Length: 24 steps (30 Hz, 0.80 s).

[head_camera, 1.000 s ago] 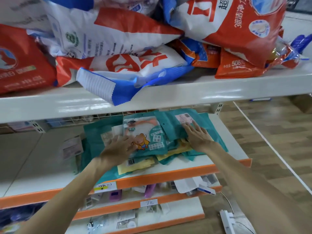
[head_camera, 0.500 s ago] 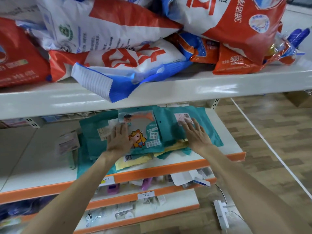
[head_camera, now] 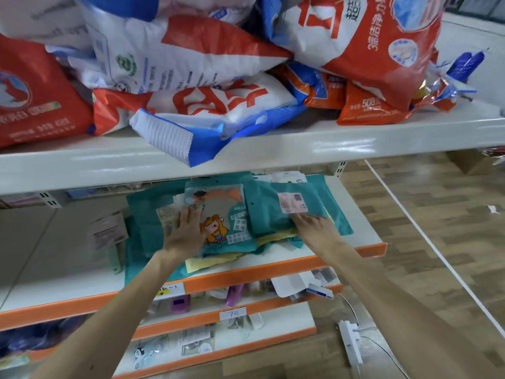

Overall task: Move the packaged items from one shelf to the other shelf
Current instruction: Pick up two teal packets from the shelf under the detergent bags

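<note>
Teal pkts [head_camera: 262, 216] stacked, near orange shelf edge [head_camera: 273, 269]

Both hands [head_camera: 188, 233] [head_camera: 314, 228] flat on teal packets [head_camera: 273, 212], middle shelf [head_camera: 68, 285]

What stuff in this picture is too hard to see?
Head view:
- Yellow flat packets: mostly buried under teal plastic packets.
- Red-and-white big bags: cut off by the top edge.
- Print on the white barcode label: blurred.
- Small packaged goods lowest down: blurred.
</note>
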### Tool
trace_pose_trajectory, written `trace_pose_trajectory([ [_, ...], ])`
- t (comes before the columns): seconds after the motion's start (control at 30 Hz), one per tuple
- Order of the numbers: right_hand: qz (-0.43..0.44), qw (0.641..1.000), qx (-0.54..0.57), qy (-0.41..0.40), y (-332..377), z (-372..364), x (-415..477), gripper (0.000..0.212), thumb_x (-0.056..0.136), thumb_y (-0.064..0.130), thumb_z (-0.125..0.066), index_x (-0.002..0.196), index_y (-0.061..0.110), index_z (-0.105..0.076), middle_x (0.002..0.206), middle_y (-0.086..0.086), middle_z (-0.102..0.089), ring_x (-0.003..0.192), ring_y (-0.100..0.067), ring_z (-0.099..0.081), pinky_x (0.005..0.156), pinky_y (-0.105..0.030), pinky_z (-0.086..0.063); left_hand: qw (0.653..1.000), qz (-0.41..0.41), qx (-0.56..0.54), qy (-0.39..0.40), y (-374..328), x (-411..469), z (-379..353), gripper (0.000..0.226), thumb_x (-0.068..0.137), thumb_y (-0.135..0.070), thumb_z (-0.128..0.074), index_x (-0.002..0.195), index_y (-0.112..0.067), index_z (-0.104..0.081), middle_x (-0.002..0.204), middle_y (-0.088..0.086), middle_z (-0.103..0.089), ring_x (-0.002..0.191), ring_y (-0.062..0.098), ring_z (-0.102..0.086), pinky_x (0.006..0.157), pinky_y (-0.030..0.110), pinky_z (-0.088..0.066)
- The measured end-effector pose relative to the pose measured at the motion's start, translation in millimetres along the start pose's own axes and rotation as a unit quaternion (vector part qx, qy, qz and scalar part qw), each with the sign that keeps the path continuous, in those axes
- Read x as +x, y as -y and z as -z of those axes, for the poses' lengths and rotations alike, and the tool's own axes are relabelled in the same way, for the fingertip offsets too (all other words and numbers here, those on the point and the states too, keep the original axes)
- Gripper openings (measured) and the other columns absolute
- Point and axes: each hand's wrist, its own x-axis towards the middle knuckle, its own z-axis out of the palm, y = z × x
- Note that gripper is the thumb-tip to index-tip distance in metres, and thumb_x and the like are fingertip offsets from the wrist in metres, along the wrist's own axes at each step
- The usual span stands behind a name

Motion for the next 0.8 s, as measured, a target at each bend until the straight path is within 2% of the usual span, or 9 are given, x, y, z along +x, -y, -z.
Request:
trace_pose_trajectory([
  [0.1,-0.008,0.999,-0.023,-0.026,0,21,-1,0.025,0.082,0.001,-0.068,0.105,0.01,-0.062,0.083,-0.004,-0.068,0.066,-0.026,-0.065,0.058,-0.037,-0.053,1.0,-0.003,0.002,0.004,1,-1,6,0.069,0.097,-0.058,-0.036,0.153,-0.03,-0.007,0.163,0.005,-0.002,0.149,0.035,-0.005,0.118,0.058,-0.01],
  [0.17,-0.022,0.999,-0.008,-0.041,-2,23,-1,0.032,0.082,0.003,-0.066,0.113,0.012,-0.061,0.105,-0.006,-0.069,0.091,-0.028,-0.067,0.074,-0.038,-0.053,1.0,-0.001,0.004,0.007,0,-1,8,0.071,0.097,-0.058,-0.037,0.154,-0.029,-0.008,0.163,0.007,-0.004,0.149,0.034,-0.006,0.119,0.057,-0.01],
  [0.27,-0.022,0.999,0.014,0.033,-4,13,0,0.065,0.088,0.008,-0.06,0.148,0.014,-0.034,0.156,-0.008,-0.033,0.144,-0.028,-0.032,0.113,-0.043,-0.032,1.0,0.0,-0.008,0.01,-1,1,8,0.074,0.096,-0.057,-0.041,0.154,-0.03,-0.005,0.163,0.007,-0.003,0.149,0.034,-0.006,0.118,0.058,-0.011],
  [0.33,-0.044,0.995,0.014,0.084,-6,3,4,0.086,0.089,0.015,-0.064,0.156,0.018,-0.01,0.164,-0.005,-0.011,0.151,-0.026,-0.012,0.119,-0.043,-0.018,1.0,0.0,-0.023,0.002,-1,1,8,0.075,0.096,-0.055,-0.044,0.154,-0.03,-0.004,0.163,0.006,-0.002,0.149,0.034,-0.006,0.118,0.059,-0.01],
  [0.4,-0.055,0.993,0.028,0.097,-3,-6,8,0.095,0.088,0.02,-0.069,0.156,0.021,-0.002,0.165,-0.002,-0.006,0.152,-0.023,-0.006,0.121,-0.04,-0.014,1.0,-0.008,-0.005,-0.007,-1,-2,5,0.073,0.099,-0.052,-0.038,0.155,-0.028,0.002,0.164,0.004,0.007,0.15,0.032,0.003,0.119,0.058,-0.004],
  [0.5,-0.063,0.996,0.044,0.05,6,-14,5,0.089,0.084,0.009,-0.07,0.154,0.021,-0.017,0.162,0.0,-0.021,0.149,-0.018,-0.02,0.118,-0.034,-0.021,0.995,-0.063,0.077,-0.017,1,-7,-7,0.06,0.104,-0.044,-0.019,0.156,-0.027,0.007,0.161,-0.001,0.024,0.149,0.025,0.019,0.12,0.056,0.001],
  [0.6,-0.061,0.997,0.046,-0.007,13,-19,-4,0.075,0.083,0.0,-0.067,0.149,0.015,-0.035,0.156,-0.003,-0.037,0.143,-0.02,-0.035,0.113,-0.036,-0.032,0.995,-0.071,0.063,-0.004,1,-8,-9,0.055,0.105,-0.041,-0.016,0.156,-0.031,0.003,0.16,-0.007,0.024,0.147,0.017,0.024,0.12,0.054,0.002],
  [0.7,-0.042,0.998,0.053,-0.012,13,-10,-8,0.067,0.085,0.006,-0.067,0.146,0.012,-0.04,0.153,-0.006,-0.041,0.14,-0.022,-0.042,0.108,-0.038,-0.039,0.996,-0.075,0.051,0.002,1,-5,-4,0.051,0.106,-0.038,-0.02,0.155,-0.033,-0.007,0.163,-0.009,0.015,0.149,0.019,0.018,0.119,0.055,-0.001],
  [0.8,-0.014,0.999,0.028,0.04,10,7,-13,0.07,0.087,0.021,-0.071,0.147,0.013,-0.036,0.154,-0.003,-0.04,0.14,-0.02,-0.041,0.11,-0.038,-0.039,0.996,-0.07,0.049,0.011,1,-3,-3,0.051,0.106,-0.038,-0.02,0.155,-0.032,-0.008,0.164,-0.008,0.012,0.15,0.022,0.015,0.119,0.057,-0.001],
])
